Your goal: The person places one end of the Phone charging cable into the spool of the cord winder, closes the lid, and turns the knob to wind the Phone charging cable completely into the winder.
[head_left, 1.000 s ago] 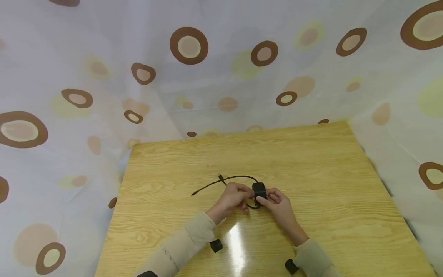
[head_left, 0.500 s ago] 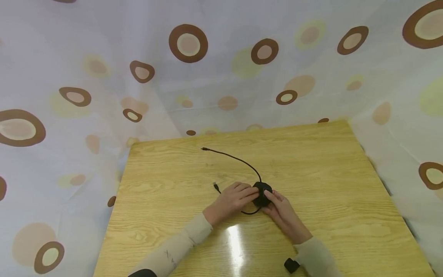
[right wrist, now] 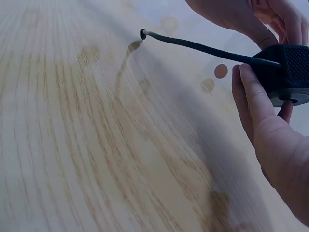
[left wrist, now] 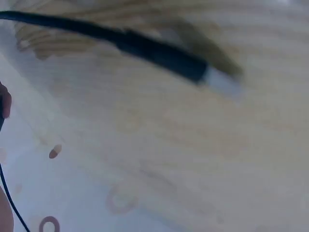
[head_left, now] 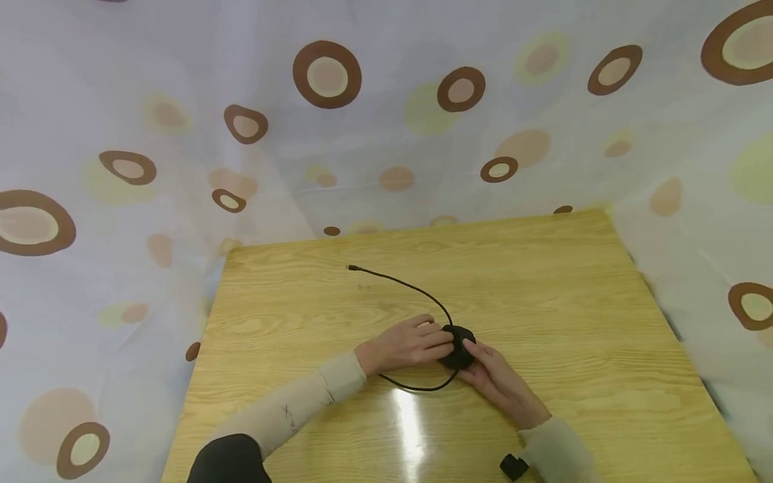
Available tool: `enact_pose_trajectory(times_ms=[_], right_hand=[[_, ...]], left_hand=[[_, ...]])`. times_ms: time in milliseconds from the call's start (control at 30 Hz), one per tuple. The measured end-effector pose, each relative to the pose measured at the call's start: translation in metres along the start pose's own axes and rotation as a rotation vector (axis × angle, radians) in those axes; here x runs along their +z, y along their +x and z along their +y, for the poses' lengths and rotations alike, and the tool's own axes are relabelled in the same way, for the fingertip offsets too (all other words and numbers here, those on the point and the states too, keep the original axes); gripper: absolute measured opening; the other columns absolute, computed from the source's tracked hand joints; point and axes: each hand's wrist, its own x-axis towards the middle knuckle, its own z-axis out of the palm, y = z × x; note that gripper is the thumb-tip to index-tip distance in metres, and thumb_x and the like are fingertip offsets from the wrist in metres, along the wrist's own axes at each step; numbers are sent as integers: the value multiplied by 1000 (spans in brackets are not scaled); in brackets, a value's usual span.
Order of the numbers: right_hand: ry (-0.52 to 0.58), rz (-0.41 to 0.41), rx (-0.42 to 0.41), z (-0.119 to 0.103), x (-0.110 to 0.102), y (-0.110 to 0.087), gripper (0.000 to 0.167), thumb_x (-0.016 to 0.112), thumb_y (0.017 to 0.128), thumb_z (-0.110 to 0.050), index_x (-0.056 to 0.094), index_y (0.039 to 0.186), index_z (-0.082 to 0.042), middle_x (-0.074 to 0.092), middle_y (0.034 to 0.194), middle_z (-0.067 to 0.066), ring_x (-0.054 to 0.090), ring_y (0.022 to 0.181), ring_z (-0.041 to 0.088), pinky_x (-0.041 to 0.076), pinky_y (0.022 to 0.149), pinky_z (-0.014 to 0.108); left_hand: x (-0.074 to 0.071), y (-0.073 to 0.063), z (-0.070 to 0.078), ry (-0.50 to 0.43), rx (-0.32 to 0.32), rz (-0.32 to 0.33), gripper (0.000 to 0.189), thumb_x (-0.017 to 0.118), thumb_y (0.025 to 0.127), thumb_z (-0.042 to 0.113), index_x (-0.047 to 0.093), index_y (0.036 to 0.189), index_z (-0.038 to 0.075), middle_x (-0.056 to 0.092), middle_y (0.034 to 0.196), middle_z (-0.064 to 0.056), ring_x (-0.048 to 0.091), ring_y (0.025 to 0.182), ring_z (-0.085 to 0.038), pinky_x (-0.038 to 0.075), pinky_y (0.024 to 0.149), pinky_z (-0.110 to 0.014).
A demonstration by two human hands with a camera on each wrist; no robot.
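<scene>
In the head view a black boxy device (head_left: 459, 333) is held above the wooden table, a cable leaving it at each end. My right hand (head_left: 501, 386) grips it from the right, thumb on top and fingers beneath. From the left, the fingers of my left hand (head_left: 410, 345) hold its near side. The upper cable (head_left: 410, 286) curves left to a small plug (head_left: 353, 267). The lower cable (head_left: 417, 388) loops under my left wrist, which hides its end. Close to the left wrist camera hangs a blurred plug (left wrist: 164, 58) with a pale tip. The right wrist view shows the device's ridged side (right wrist: 297, 63).
The wooden table (head_left: 302, 302) has a glare streak near its front. Patterned white sheeting (head_left: 392, 147) stands behind and along both sides. A black wrist-camera piece (head_left: 513, 466) sits by the right sleeve, and a dark shape (head_left: 232, 459) covers the lower left.
The device has been turned between the hands, and its upper cable has swung away toward the table's back. The lower cable's plug has passed out of the head view under the left arm.
</scene>
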Motion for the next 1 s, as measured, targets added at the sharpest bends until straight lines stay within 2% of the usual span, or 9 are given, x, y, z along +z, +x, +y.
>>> enact_pose_trajectory(times_ms=[100,200,300,400,533,667,733,867,1000], right_hand=[[1,33,-37,3,2,1,72,40,117,-24,-2,166,8,62,142,-9,63,131,4,55,108,28],[-18,94,-78,4,8,4,72,43,116,-23,2,167,5,43,161,4,61,132,2,53,109,25],[-23,160,-116,4,13,9,65,47,115,-23,13,165,0,34,163,10,61,131,2,53,108,22],[-35,245,-150,5,15,14,42,53,113,-21,36,148,-5,47,153,5,64,127,3,55,104,21],[-73,351,-178,6,19,18,24,62,108,-16,48,127,-11,64,133,-3,69,119,6,59,97,21],[-150,420,-206,6,23,23,30,70,103,-12,49,125,-12,72,124,-8,71,115,6,60,91,20],[-227,456,-220,6,24,25,33,74,100,-13,49,123,-12,73,125,-7,71,115,3,59,89,18],[-410,500,-261,6,25,26,39,79,97,-15,50,123,-8,66,144,10,67,121,-1,57,95,16],[-538,514,-299,7,23,22,44,81,95,-16,50,123,-4,50,161,19,59,138,9,54,99,13]], left_hand=[[5,2,9,-98,-149,8,17,59,109,15,73,117,15,74,118,2,70,107,-9,57,95,-27],[9,7,20,-217,-358,38,14,62,108,19,71,114,11,72,113,0,69,100,-10,57,87,-26],[11,13,28,-370,-564,51,12,63,108,17,69,113,9,68,111,-2,69,95,-12,57,83,-24],[7,18,32,-549,-749,25,12,60,109,15,67,114,8,66,110,-4,69,93,-12,58,83,-22],[1,24,34,-747,-958,-20,13,58,110,14,68,115,7,67,108,-7,63,89,-12,53,76,-19],[-4,28,32,-884,-1128,-32,16,58,110,14,70,116,7,70,104,-8,57,80,-7,47,69,-17],[-5,30,31,-996,-1225,-19,17,58,109,14,71,117,5,72,100,-10,58,74,-7,47,63,-18],[-8,34,27,-1256,-1408,14,20,58,109,13,73,117,2,73,90,-12,66,63,-22,54,57,-30],[-10,38,21,-1538,-1580,6,24,57,108,8,73,118,-6,70,80,-10,64,59,-24,61,68,-44]])
